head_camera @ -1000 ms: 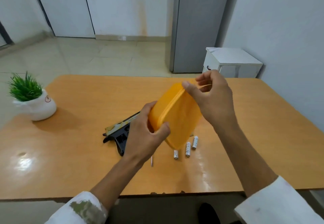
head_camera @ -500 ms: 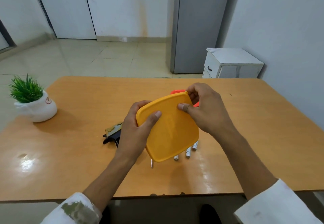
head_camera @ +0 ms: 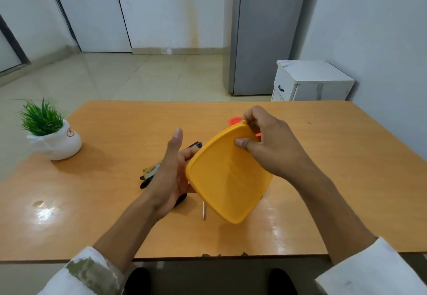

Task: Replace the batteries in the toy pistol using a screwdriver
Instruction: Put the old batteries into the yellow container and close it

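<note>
Pinching the top corner of a yellow box, the right grip holds it tilted above the surface. The left grip is beside the box's left edge, fingers straight and holding nothing. The toy pistol lies just beneath and beyond the left grip, its long axis slanting toward the right grip.

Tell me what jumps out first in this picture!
A bright yellow plastic container, held tilted above the middle of the wooden table. The right hand pinches its top corner; the left hand is open at its left edge. A small green plant stands far left.
</note>
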